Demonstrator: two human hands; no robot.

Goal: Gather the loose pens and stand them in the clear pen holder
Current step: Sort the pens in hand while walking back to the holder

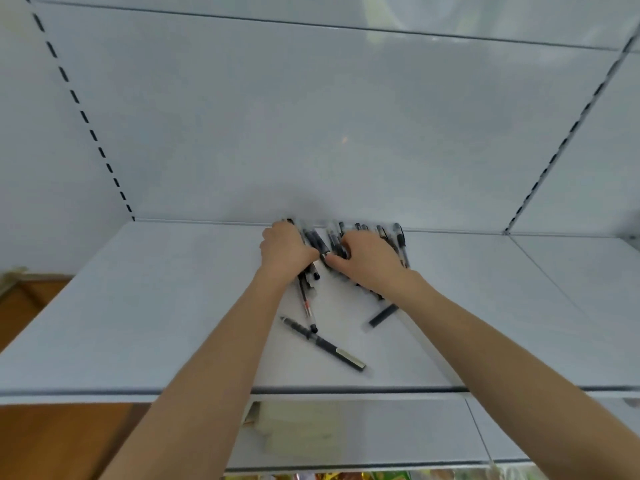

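Several black and clear pens lie in a heap at the back of the white shelf, against the rear wall. My left hand is curled over the left part of the heap, fingers closed around some pens. My right hand presses on the right part, fingers bent over more pens. A clear pen with red print sticks out below my left hand. A black pen lies loose nearer the front. A dark pen cap end shows beside my right wrist. No clear pen holder is in view.
The white shelf has a metal front edge. A lower shelf beneath holds a pale package. Slotted uprights run up the back wall at left and right. A brown floor shows at lower left.
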